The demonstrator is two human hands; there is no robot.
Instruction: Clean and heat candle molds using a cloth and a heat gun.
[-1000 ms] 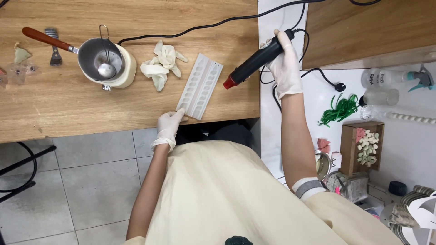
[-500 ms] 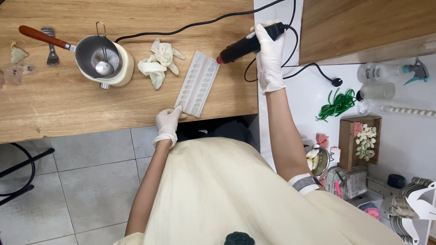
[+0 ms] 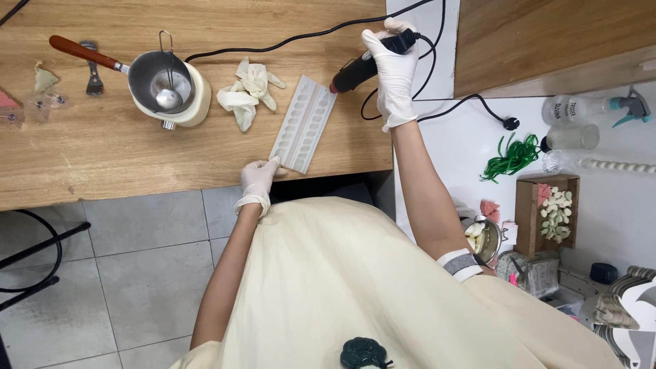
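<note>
A long white mould tray (image 3: 303,122) with two rows of oval cavities lies on the wooden table (image 3: 102,150), slanting toward its near edge. My left hand (image 3: 258,178), in a white glove, touches the tray's near corner. My right hand (image 3: 391,68), also gloved, grips a black corded heat tool (image 3: 361,65). The tool's red-tipped nozzle points at the tray's far end, just beside it. Its black cable (image 3: 273,45) runs away across the table.
A steel pot (image 3: 164,85) with a wooden handle and a ladle inside stands left of the tray, beside crumpled white gloves (image 3: 247,92). A white counter (image 3: 594,198) at right holds bottles, green cord (image 3: 511,157) and a wooden box of small cast pieces (image 3: 548,213).
My right hand has carried the heat tool leftward, from over the white counter to the far end of the mould tray. My left hand stays at the tray's near corner.
</note>
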